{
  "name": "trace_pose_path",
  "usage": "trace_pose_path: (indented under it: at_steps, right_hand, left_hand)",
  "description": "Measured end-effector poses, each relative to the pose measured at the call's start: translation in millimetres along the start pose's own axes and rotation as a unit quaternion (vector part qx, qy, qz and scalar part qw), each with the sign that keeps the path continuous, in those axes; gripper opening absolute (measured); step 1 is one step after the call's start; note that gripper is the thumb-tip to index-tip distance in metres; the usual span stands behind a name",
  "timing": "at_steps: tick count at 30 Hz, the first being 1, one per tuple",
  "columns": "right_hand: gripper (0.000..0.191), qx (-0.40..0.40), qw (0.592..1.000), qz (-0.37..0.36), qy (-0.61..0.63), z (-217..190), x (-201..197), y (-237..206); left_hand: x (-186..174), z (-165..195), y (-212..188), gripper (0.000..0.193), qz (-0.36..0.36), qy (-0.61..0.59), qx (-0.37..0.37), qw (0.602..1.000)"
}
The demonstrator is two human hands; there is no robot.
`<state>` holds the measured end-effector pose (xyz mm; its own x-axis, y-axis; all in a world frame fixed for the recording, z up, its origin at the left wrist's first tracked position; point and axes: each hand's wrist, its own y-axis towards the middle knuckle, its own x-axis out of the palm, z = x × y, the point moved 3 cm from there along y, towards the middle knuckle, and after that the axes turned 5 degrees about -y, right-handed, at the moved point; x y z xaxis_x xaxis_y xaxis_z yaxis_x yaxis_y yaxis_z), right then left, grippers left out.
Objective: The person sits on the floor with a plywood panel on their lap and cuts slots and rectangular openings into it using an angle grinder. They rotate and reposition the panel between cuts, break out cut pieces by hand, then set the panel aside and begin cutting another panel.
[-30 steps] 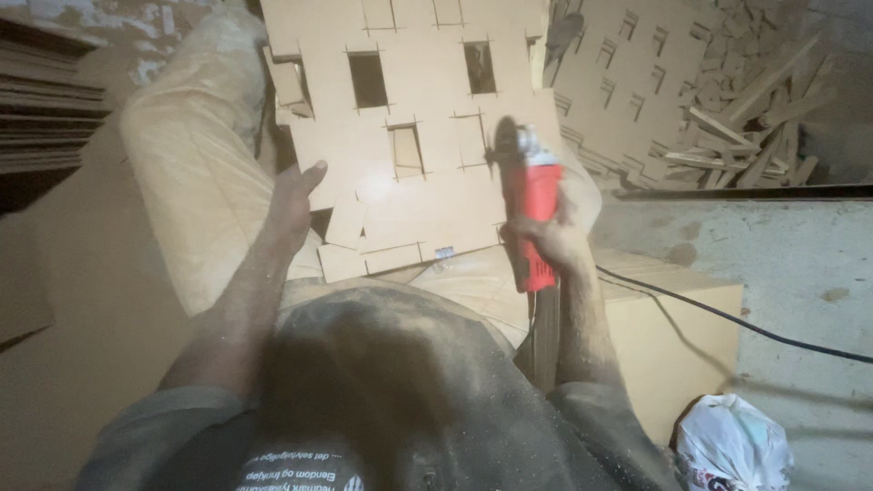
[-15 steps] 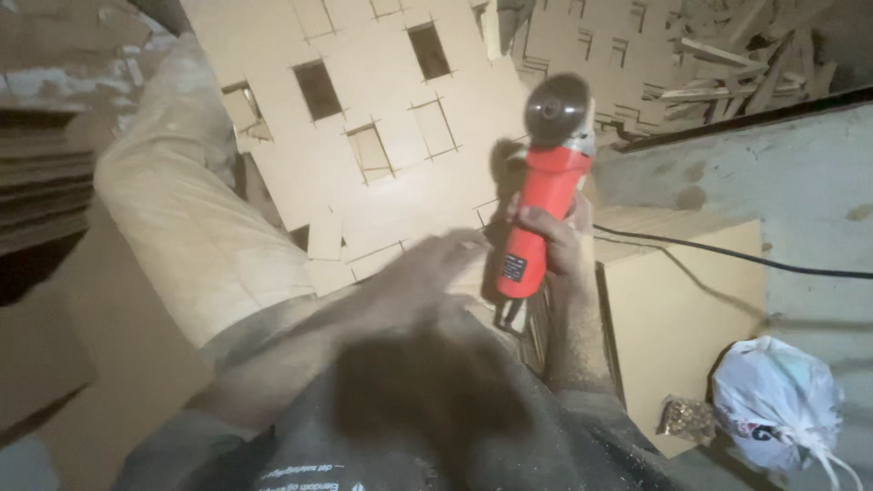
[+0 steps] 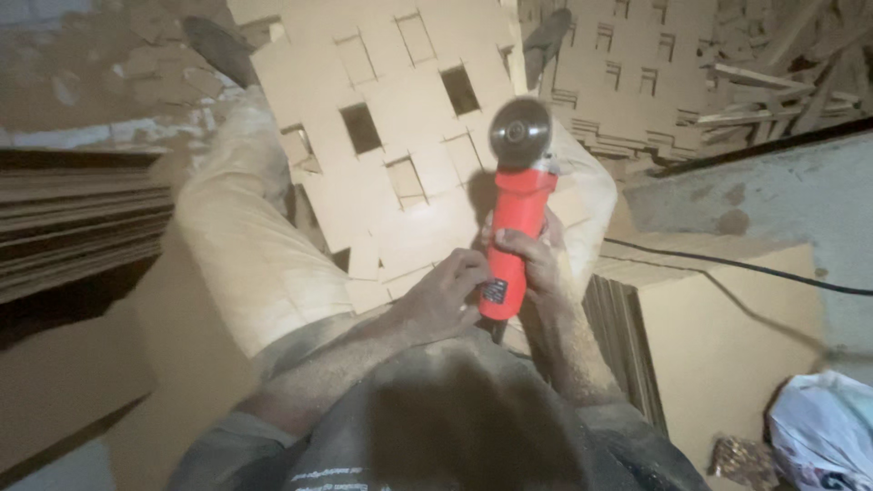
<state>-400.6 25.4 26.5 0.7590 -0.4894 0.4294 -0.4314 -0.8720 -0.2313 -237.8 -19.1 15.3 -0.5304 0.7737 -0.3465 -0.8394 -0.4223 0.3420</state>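
- Angle grinder (image 3: pixel 514 227): red-orange plastic body, dark label near the butt end, grey metal disc at the head facing up toward me. It sits upright-ish between my knees, above a tan board (image 3: pixel 400 136) with rectangular cut-outs.
- Black cord (image 3: pixel 727 264) runs off to my right across a stack of plain boards (image 3: pixel 718 336).
- My right hand (image 3: pixel 532 264): fingers closed around the lower half of the grinder body, thumb on the near side. Firm grip.
- My left hand (image 3: pixel 446 295): fingers curled, tips touching the grinder's butt end by the label; cannot tell whether it fully wraps.
- Both forearms angle inward from my lap, dusty; wrists meet at the tool.
- White plastic bag (image 3: pixel 823 436) at lower right.
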Motion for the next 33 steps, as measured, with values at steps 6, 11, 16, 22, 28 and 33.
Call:
trace_pose_path:
  at_steps: [6, 11, 16, 22, 28, 33]
  right_hand:
    - [0.049, -0.016, 0.999, -0.024, -0.030, -21, -16, -19]
    - [0.045, 0.028, 0.993, -0.010, -0.112, -57, -60, -73]
    - [0.049, 0.019, 0.994, 0.021, -0.103, -68, -101, -145]
    - [0.068, -0.041, 0.991, 0.131, -0.005, -29, -143, -215]
    - [0.064, -0.087, 0.944, 0.236, 0.214, 12, -225, -241]
    - [0.055, -0.149, 0.914, 0.271, 0.262, -5, -284, -216]
  left_hand:
    - [-20, -40, -19, 0.048, 0.055, -0.165, -0.170, 0.970]
    - [-49, -78, -53, 0.025, 0.256, -0.038, -0.230, 0.938]
    - [-65, -99, -71, 0.045, 0.434, 0.001, -0.311, 0.845]
    - [-61, -98, -58, 0.043, 0.515, -0.273, -0.463, 0.668]
    - [-60, -94, -47, 0.043, 0.422, -0.332, -0.435, 0.722]
    - [-61, -101, -54, 0.045, 0.372, -0.342, -0.458, 0.731]
